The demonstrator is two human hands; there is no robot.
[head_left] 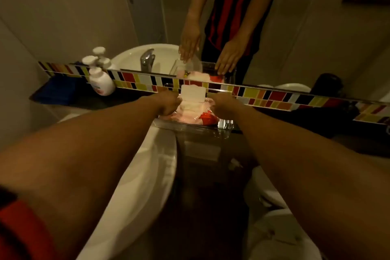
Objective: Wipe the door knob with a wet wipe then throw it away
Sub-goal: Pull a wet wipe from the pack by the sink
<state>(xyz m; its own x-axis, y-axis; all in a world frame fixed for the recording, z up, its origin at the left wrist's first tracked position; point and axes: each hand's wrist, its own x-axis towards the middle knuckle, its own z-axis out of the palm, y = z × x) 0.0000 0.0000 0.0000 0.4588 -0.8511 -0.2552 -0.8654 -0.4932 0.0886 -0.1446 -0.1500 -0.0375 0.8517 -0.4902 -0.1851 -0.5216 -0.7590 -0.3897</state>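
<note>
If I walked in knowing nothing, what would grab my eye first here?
Two bare forearms stretch forward, the left hand and right hand meeting at a pink and red pack of wet wipes with its white flap lifted, sitting in a clear plastic tray. Behind runs a strip of multicoloured tiles under a mirror, and a white pump soap bottle stands at left.

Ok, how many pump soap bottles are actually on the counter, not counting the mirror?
1. The pump soap bottle stands at the counter's left end, against the coloured tile strip, left of the wet wipe pack. The other pumps above it are mirror reflections. None seems hidden.
</note>
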